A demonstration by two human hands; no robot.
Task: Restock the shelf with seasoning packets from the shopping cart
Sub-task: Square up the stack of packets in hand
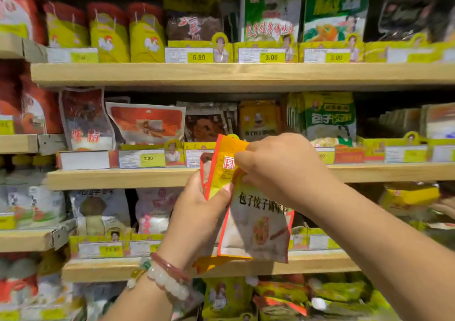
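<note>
**Seasoning Packets Held Up Before Wooden Store Shelving**

While raised at chest height in front of the shelves, gripped in two bare hands: a small stack of orange-and-yellow, red-edged plastic seasoning packets (256, 212) printed with black characters. Left hand (197, 212), wrist ringed with a red cord bracelet and pale bead bracelet (167, 279), curled round the stack's left edge, thumb pressed flat on the front packet. Right hand (278, 170), reaching in from the right, fingers bent and pinching the front packet's upper edge, peeling it slightly away from the ones behind. Exact number of packets in the stack impossible to tell.

Just behind, a light wooden shelf board (147, 176) lined with yellow price tags (150, 158), one reading 2.00. On that level, directly beyond the hands, a row of matching orange-yellow packets (258, 120), flanked by green-and-white packets (330, 119) to the right and dark brown packets (206, 124) to the left. Higher still, yellow pouches with red tops and chicken logos (108, 33), beside more green packets (270, 15) above tags marked 6.80 and 3.00. Edges of the view blurred.
</note>
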